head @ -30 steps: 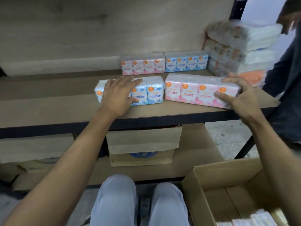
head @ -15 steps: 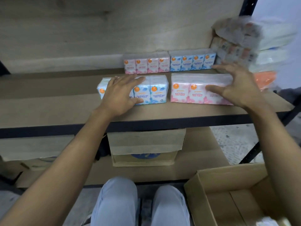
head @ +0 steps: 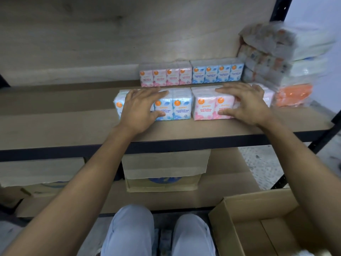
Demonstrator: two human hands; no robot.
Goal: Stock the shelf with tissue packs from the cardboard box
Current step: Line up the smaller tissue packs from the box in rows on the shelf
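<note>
On the wooden shelf (head: pixel 73 126) a blue tissue pack (head: pixel 181 108) and a pink tissue pack (head: pixel 204 108) stand side by side, almost touching. My left hand (head: pixel 140 109) lies over the blue pack, fingers flat on its top and thumb against its front face. My right hand (head: pixel 247 104) rests the same way on the pink pack and covers its right half. Behind them, a second pink pack (head: pixel 166 74) and a second blue pack (head: pixel 217 72) line the back wall. The open cardboard box (head: pixel 239 209) sits on the floor at lower right.
A tall stack of wrapped tissue bundles (head: pixel 276 56) with an orange pack (head: pixel 293 95) at its base fills the shelf's right end. Another cardboard box (head: pixel 162 170) stands on the lower shelf. My knees (head: pixel 129 230) are close to the shelf's front edge.
My right hand slid from the pink pack's right end onto its top. The pink pack moved left, closer to the blue pack. My left hand stayed on the blue pack.
</note>
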